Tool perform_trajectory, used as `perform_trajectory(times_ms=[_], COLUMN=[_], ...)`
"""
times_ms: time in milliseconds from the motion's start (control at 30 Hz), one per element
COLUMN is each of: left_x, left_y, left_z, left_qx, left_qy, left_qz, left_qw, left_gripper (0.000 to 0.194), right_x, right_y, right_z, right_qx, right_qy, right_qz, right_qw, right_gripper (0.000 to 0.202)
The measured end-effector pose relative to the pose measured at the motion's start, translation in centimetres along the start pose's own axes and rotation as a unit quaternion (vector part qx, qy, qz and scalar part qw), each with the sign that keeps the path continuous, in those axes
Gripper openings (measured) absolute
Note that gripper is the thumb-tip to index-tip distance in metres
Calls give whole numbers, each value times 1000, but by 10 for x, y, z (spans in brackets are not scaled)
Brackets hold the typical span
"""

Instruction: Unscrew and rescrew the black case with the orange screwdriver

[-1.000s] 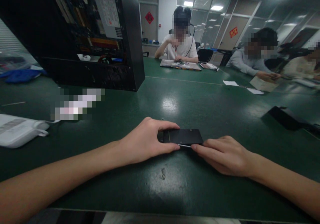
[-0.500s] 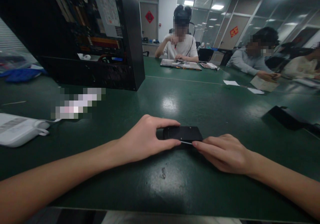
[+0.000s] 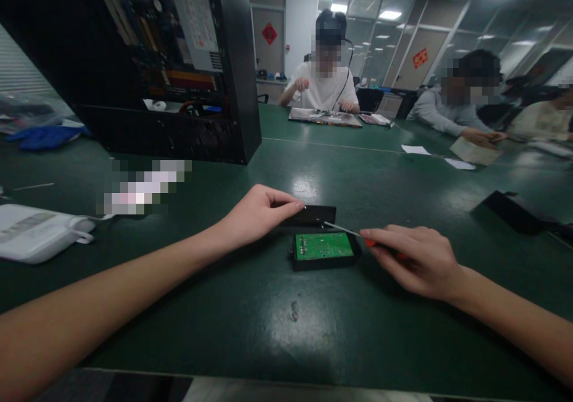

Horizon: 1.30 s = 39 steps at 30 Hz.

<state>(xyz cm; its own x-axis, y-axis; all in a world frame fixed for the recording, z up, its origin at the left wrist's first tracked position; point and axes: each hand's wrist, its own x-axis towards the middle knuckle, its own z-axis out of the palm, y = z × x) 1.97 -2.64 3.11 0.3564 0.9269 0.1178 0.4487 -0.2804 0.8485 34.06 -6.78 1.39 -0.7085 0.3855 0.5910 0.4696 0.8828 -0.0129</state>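
A small black plastic case (image 3: 329,264) lies on the green table with its top off, and a green circuit board (image 3: 326,245) shows inside it. Just behind it, the flat black cover (image 3: 324,214) is pinched at its left end between the thumb and fingers of my left hand (image 3: 259,212). My right hand (image 3: 414,258), at the case's right, grips a screwdriver (image 3: 342,229) by its red handle, mostly hidden in the fingers. The thin metal shaft points left, its tip by the cover's near edge; whether it touches, I cannot tell.
At the back left stands a large open computer case (image 3: 179,127). A white device with a strap (image 3: 38,232) lies at the left, and a black box-shaped object (image 3: 514,211) at the right. Across the table, a person in white (image 3: 326,88) works at a flat panel (image 3: 324,117); others sit at right.
The black cover has come off the case and moved back with my left hand, uncovering the circuit board. My right hand has drawn slightly right, and its screwdriver now shows more.
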Motion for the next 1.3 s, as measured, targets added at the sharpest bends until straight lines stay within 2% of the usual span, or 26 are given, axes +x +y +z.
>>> perform_trajectory(times_ms=[200, 333, 433, 633, 800, 867, 1067, 1200, 1300], left_x=[10, 16, 19, 19, 17, 16, 13, 10, 10], left_y=[-14, -26, -29, -29, -28, -28, -26, -27, -29], left_z=[-1, 0, 1, 2, -1, -2, -9, -15, -17], left_qx=[89, 130, 161, 241, 289, 299, 302, 310, 295], left_qy=[18, 14, 20, 13, 8, 8, 1, -14, -27], left_qz=[45, 69, 99, 164, 198, 202, 201, 190, 183], left_qw=[995, 989, 982, 957, 937, 933, 932, 931, 937], left_gripper=[28, 25, 23, 22, 23, 23, 23, 24, 26], right_x=[8, 9, 10, 11, 14, 18, 40, 47, 50], right_y=[9, 15, 16, 14, 9, 4, -21, -31, -34], right_z=[5, 11, 13, 14, 10, 8, 11, 24, 23], right_qx=[20, 10, 14, 29, 25, 41, 101, 120, 148], right_qy=[-23, -65, -97, -142, -103, -96, -144, -146, -103], right_qz=[127, 159, 159, 165, 133, 108, 86, 102, 105], right_qw=[991, 985, 982, 976, 985, 989, 981, 977, 978], right_gripper=[23, 31, 36, 31, 33, 41, 60, 51, 44])
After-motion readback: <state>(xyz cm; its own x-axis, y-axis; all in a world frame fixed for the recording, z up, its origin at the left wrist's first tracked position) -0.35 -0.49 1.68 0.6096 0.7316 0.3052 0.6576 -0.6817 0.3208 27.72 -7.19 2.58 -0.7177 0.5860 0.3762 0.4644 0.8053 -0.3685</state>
